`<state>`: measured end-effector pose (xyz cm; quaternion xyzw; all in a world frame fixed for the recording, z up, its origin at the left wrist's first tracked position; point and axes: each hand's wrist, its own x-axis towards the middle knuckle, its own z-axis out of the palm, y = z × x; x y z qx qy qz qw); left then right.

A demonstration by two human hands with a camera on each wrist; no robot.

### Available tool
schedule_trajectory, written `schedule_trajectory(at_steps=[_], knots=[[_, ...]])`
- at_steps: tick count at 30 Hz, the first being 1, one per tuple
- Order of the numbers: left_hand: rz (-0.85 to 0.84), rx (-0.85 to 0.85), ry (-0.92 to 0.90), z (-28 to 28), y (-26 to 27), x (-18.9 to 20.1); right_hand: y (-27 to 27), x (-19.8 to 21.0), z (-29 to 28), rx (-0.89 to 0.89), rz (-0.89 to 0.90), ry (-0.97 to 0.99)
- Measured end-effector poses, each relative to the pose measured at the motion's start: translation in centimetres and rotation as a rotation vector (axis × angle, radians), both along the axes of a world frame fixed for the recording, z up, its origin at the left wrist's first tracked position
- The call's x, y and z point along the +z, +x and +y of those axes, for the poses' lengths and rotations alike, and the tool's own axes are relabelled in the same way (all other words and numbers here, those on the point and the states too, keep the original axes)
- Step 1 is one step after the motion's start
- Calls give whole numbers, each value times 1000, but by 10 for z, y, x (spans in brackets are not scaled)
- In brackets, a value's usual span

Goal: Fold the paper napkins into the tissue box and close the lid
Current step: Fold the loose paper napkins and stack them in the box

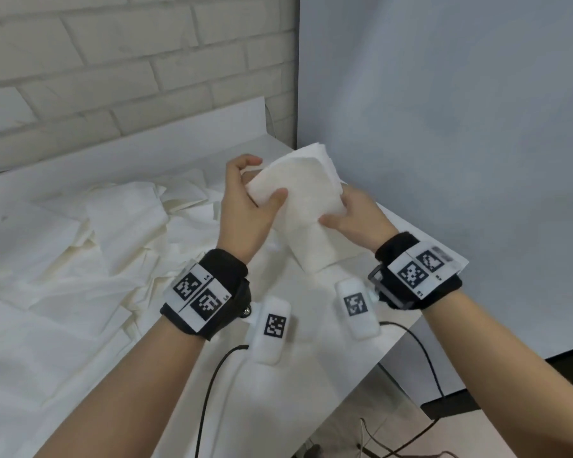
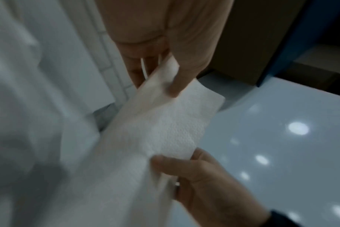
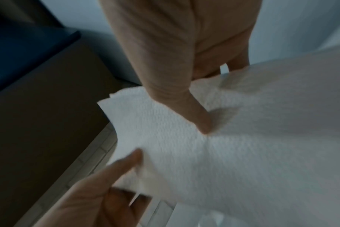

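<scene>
A white embossed paper napkin (image 1: 303, 193) is held up above the table between both hands, its lower part hanging down. My left hand (image 1: 248, 200) pinches its left edge, thumb on the near face, fingers curled behind. My right hand (image 1: 351, 216) pinches the right edge with thumb in front. The left wrist view shows the napkin (image 2: 165, 122) pinched at the top by my left hand (image 2: 175, 83), with my right hand (image 2: 184, 170) gripping lower down. The right wrist view shows the napkin (image 3: 175, 135) under my right thumb (image 3: 202, 121), my left hand (image 3: 115, 172) at its lower corner. No tissue box is visible.
Several loose crumpled napkins (image 1: 106, 246) cover the white table (image 1: 407, 328) to the left. The table's right edge runs close beside my right wrist, floor and cables (image 1: 420, 358) below. A white brick wall (image 1: 113, 61) stands behind, a pale blue wall on the right.
</scene>
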<state>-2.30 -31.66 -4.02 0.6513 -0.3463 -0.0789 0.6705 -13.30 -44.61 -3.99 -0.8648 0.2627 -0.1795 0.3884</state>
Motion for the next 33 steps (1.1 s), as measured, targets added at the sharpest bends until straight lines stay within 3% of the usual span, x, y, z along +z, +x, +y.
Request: schedule_trajectory(at_steps=[3,6,11,17,22,27,33], knots=[[-129,48,139,7,1,0,-1,23,-13,89,108,-202],[14,-11,275,9,-10,-19,1,33,-20,86,222,-383],[234,-101,438,10,-25,-54,4,0,-8,185,650,-578],[315,-102,332,5,-24,-49,5,11,-9,124,580,-702],[364,-53,409,4,-24,-56,5,0,0,194,670,-717],[362,-64,355,2,-27,-46,3,18,-2,130,576,-766],[352,-23,420,4,-29,-50,3,-1,8,231,717,-725]])
